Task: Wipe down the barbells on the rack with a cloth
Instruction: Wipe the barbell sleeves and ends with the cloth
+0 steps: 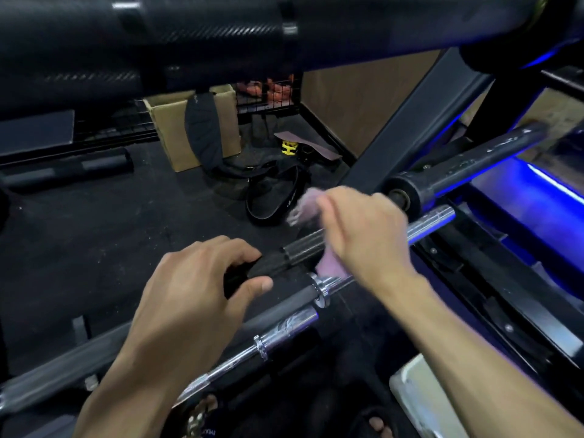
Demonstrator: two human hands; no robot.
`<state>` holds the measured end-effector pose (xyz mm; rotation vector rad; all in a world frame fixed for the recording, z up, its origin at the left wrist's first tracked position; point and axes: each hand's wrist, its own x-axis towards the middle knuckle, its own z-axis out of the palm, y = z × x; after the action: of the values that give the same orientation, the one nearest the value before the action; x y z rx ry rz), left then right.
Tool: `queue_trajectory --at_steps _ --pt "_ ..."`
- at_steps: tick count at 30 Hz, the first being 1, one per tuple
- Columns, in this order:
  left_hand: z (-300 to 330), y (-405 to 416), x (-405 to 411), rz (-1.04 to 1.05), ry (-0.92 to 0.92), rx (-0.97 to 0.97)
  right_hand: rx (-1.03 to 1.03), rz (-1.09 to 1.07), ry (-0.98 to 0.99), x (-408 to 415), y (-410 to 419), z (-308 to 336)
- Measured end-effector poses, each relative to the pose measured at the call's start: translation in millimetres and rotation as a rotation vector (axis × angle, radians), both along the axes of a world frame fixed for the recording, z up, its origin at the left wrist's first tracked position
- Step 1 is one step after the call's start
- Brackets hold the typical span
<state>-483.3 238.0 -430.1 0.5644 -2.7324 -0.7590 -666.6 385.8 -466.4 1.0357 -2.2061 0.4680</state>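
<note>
Beyond the hands a cardboard box (177,121) and a black lifting belt (271,197) sat on the floor. The left hand (202,286) curled around the dark sleeve end of a barbell (303,251). The right hand (363,229), blurred, gripped a pink cloth (328,267) against that bar's shaft.

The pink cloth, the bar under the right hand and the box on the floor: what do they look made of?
Pink cloth: soft fabric, limp and bunched in the right hand; blurred, so weave is unclear.
Bar: looks like polished metal, probably chromed steel, with bright reflections; its dark textured section may be knurling or a grip sleeve.
Box: matte brown cardboard, with open flaps.
</note>
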Motion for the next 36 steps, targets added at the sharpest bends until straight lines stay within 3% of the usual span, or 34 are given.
queue_trajectory --at_steps 3,7,12,15,19,22,27,32,36 --pt "2.5 4.0 -2.0 0.008 -0.021 0.002 -0.11 -0.205 -0.311 -3.7 14.3 10.2" --pt "7.0 13.6 -10.2 0.044 -0.063 -0.034 0.001 0.118 -0.154 38.6 -6.4 -4.0" --pt "5.6 24.6 -19.2 0.073 -0.085 -0.084 -0.053 -0.142 -0.466 0.7 36.7 0.5" --pt "-1.8 36.8 -34.7 0.063 -0.06 -0.15 -0.324 -0.037 -0.584 -0.4 65.8 -3.8" --pt "-12.5 56.8 -60.6 0.025 -0.01 -0.217 -0.75 0.012 -1.027 -8.1 87.8 -13.3" --pt "-20.4 71.9 -85.1 -0.021 0.097 -0.214 -0.947 0.089 -1.256 -20.4 96.5 -13.8" --pt "-22.3 104.8 -118.8 -0.226 0.301 -0.007 -1.105 0.229 -1.364 -34.1 97.4 -7.9" --pt "-17.2 121.0 -119.9 -0.142 0.331 0.227 -1.089 0.27 -1.404 -35.0 98.1 1.8" --pt "-6.7 131.5 -112.1 -0.144 0.325 0.558 -1.014 0.233 -1.456 -22.2 108.2 19.4"
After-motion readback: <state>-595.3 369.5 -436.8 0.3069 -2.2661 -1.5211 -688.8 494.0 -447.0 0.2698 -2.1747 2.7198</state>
